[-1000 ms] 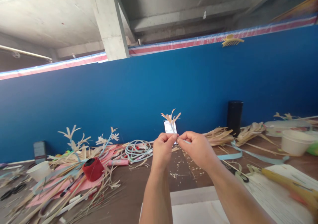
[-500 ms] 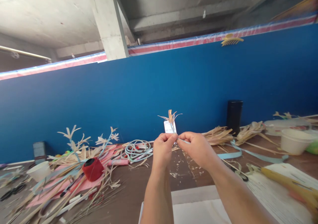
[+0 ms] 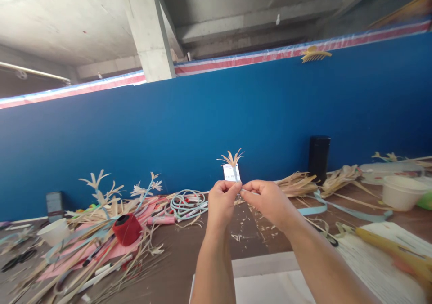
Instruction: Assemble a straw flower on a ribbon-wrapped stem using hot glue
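Note:
My left hand (image 3: 221, 201) is raised above the brown table (image 3: 178, 254), its fingers pinched on the stem of a small straw flower (image 3: 231, 158) whose tan petals fan out above the fist. My right hand (image 3: 268, 201) touches it from the right, fingers pinched on a pale blue ribbon (image 3: 315, 210) at the flower's stem. The ribbon trails off to the right over the table. A small white card or screen (image 3: 231, 172) stands behind the flower.
Finished straw flowers (image 3: 101, 187), loose straw and a red thread spool (image 3: 126, 229) lie at left. Coiled blue cord (image 3: 185, 200) sits behind. A black cylinder (image 3: 318, 158), white bowl (image 3: 401, 192) and yellow glue gun (image 3: 391, 248) are at right. A blue wall stands behind.
The flower has turned between my fingers, its petals showing a different spread. Both hands stay at nearly the same place.

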{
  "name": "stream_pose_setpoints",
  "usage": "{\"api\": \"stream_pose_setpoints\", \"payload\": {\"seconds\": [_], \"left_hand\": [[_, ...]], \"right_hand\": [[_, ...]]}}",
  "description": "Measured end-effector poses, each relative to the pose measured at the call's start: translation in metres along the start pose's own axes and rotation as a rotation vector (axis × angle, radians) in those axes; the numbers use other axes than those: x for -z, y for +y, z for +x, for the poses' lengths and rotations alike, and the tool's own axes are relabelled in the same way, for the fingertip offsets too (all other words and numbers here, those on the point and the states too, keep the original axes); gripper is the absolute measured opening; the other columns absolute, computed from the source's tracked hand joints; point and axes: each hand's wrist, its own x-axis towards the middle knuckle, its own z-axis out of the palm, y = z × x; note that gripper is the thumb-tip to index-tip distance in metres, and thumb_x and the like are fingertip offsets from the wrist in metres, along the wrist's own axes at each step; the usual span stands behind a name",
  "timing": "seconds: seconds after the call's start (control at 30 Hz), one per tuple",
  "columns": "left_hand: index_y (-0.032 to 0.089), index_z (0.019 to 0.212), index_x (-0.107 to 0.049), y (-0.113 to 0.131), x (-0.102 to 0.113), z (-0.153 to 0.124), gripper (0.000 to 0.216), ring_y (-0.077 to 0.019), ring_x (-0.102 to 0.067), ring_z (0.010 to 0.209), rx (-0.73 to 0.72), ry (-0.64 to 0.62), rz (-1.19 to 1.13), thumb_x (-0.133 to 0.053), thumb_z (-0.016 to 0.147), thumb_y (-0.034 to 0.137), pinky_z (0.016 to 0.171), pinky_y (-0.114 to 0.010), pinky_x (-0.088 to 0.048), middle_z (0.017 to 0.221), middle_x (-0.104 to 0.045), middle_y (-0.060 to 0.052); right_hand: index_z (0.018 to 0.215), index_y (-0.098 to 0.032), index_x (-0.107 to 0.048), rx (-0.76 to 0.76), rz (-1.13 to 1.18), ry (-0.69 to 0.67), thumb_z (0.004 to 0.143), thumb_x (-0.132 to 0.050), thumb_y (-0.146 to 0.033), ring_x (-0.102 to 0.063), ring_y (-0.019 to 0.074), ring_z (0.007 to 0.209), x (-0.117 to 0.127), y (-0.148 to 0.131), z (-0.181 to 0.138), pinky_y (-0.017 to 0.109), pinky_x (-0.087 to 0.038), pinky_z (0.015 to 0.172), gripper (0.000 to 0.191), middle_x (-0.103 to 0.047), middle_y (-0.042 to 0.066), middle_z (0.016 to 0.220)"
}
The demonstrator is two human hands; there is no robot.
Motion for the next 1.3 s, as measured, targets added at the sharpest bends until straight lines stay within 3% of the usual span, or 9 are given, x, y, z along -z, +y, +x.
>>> {"api": "stream_pose_setpoints", "payload": {"seconds": [0.27,0.6,1.07,1.3], "left_hand": [[0.012,0.067,-0.063,-0.001,0.000,0.000,0.032,-0.0091,-0.047,0.054,0.137,-0.059,-0.170,-0.071,0.058,0.042,0.057,-0.022,-0.036,0.057,-0.056,-0.001],[0.012,0.071,-0.065,0.003,0.001,-0.002,0.033,-0.0042,-0.035,0.047,0.196,-0.109,-0.252,-0.073,0.057,0.040,0.050,-0.020,-0.027,0.053,-0.051,0.002],[0.013,0.063,-0.060,0.009,0.003,-0.004,0.027,-0.0061,-0.041,0.049,0.152,-0.083,-0.198,-0.073,0.057,0.036,0.055,-0.021,-0.032,0.052,-0.051,0.003],[0.013,0.066,-0.062,0.010,0.002,-0.004,0.027,-0.0095,-0.050,0.059,0.119,-0.061,-0.139,-0.071,0.059,0.037,0.062,-0.023,-0.037,0.062,-0.059,0.000]], "right_hand": [[0.068,-0.016,-0.062,-0.004,-0.069,0.014,0.073,-0.051,-0.041,-0.031,0.0077,0.043,-0.003,-0.005,-0.002,0.020,-0.021,0.039,0.028,-0.041,-0.004,0.048],[0.066,-0.015,-0.060,-0.013,-0.029,-0.004,0.073,-0.052,-0.041,-0.030,0.0078,0.047,-0.001,0.003,0.002,0.020,-0.021,0.041,0.027,-0.039,-0.004,0.050],[0.070,-0.014,-0.063,-0.002,0.005,-0.060,0.074,-0.052,-0.040,-0.028,0.0077,0.049,0.003,0.001,0.000,0.021,-0.020,0.043,0.028,-0.038,-0.004,0.053],[0.072,-0.014,-0.065,0.001,-0.003,-0.064,0.073,-0.052,-0.047,-0.029,0.0081,0.049,0.003,0.002,0.000,0.021,-0.021,0.043,0.035,-0.039,-0.003,0.052]]}}
